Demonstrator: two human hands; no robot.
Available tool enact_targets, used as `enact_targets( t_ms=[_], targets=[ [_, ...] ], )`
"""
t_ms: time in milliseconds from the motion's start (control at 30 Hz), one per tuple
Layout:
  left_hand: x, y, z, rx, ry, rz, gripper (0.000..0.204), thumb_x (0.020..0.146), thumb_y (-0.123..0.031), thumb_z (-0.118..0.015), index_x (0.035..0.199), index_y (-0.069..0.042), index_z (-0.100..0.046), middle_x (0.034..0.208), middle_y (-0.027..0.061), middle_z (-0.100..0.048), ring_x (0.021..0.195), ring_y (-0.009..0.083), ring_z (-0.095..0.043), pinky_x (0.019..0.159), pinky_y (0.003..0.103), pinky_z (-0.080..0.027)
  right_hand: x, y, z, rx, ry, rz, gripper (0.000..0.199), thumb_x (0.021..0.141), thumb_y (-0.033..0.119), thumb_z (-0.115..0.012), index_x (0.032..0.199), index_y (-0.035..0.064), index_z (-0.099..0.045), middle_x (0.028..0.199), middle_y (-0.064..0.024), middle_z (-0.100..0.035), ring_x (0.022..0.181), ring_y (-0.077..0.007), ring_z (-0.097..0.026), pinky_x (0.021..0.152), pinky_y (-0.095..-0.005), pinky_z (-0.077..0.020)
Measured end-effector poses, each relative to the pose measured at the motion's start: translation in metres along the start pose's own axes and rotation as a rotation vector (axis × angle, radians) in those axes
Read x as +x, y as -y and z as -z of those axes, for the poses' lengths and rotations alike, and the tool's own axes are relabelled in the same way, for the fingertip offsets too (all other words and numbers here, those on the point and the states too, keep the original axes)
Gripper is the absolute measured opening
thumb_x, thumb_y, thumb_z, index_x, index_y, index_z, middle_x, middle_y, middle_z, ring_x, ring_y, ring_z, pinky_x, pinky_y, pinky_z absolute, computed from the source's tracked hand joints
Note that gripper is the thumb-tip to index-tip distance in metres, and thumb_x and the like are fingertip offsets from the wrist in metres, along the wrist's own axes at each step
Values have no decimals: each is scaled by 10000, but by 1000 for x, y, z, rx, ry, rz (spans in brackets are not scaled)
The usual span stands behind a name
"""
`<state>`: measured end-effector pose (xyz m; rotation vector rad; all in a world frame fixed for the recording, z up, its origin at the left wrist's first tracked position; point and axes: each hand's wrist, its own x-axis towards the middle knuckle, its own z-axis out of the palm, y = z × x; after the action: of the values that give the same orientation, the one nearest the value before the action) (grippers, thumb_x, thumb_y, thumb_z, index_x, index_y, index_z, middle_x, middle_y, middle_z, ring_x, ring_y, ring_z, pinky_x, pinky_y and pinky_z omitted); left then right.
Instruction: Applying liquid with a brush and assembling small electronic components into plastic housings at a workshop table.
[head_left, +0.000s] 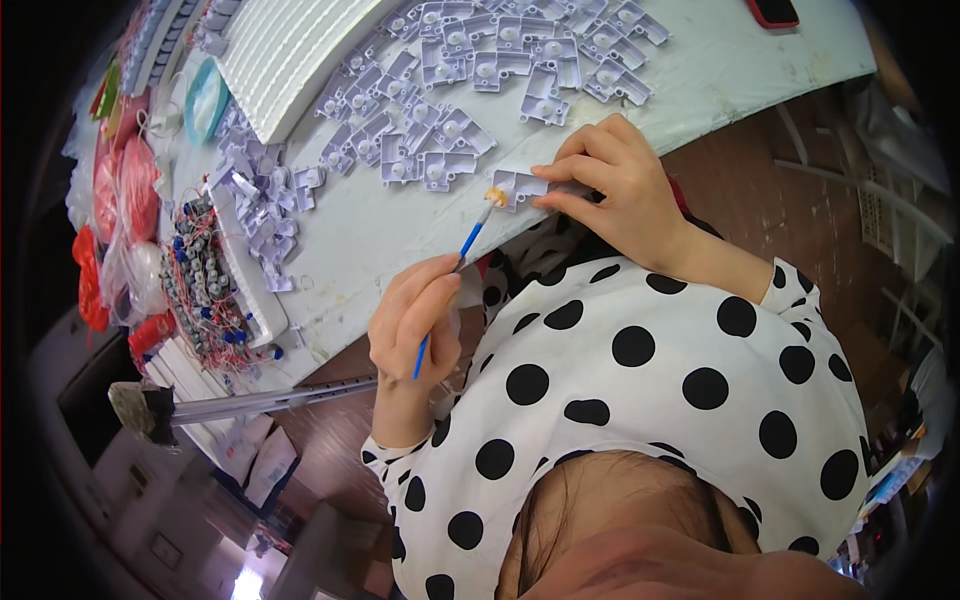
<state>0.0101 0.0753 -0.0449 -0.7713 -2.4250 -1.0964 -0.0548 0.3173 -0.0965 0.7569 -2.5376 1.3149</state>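
Note:
My left hand (pixel 415 315) is closed around a thin blue-handled brush (pixel 472 242), held slantwise. The brush's tip carries a yellowish-orange, grease-like paste and touches, or nearly touches, the left side of a small pale lavender plastic housing (pixel 518 186). Thumb and fingers of my right hand (pixel 610 180) pinch that housing by its right end, at the table's near edge. Just beyond it, many similar plastic housings (pixel 440 130) lie spread over the table, each with a round white knob-like part in it.
A white ribbed tray (pixel 290 60) stands at the back left. Nearer on the left are loose lavender parts (pixel 265 200), a white tray (pixel 250 275) and a heap of small wired motors (pixel 205 280). Red plastic bags (pixel 135 185) sit farther left. A red-edged phone (pixel 773 12) lies far right on the table (pixel 700 90).

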Motion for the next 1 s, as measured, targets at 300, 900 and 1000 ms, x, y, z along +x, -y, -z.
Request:
enact_targets(
  t_ms=[300, 900, 1000],
  targets=[
    [5, -3, 1, 15, 68, -10, 86, 974, 45, -492, 1031, 49, -556, 961, 251, -683, 836, 338, -700, 734, 372, -570, 0, 0, 0, 5, -6, 12, 268, 694, 162, -835, 936, 87, -747, 852, 4, -593, 803, -202, -495, 712, -314, -429],
    [-6, -8, 7, -43, -200, 43, 186, 1034, -91, -421, 1011, 76, -501, 1011, 286, -616, 812, 316, -679, 709, 394, -633, 1, 1, 1, -1, 14, -22, 236, 724, 194, -820, 913, 86, -731, 875, -4, -583, 849, -214, -502, 759, -328, -443],
    [2, -20, 9, 82, -168, -19, 172, 1011, -69, -455, 1055, 65, -553, 1042, 266, -615, 810, 292, -680, 705, 355, -596, 1, 1, 0, -9, 10, -12, 227, 729, 197, -816, 901, 83, -723, 877, -5, -584, 852, -216, -506, 770, -334, -442]
  ],
)
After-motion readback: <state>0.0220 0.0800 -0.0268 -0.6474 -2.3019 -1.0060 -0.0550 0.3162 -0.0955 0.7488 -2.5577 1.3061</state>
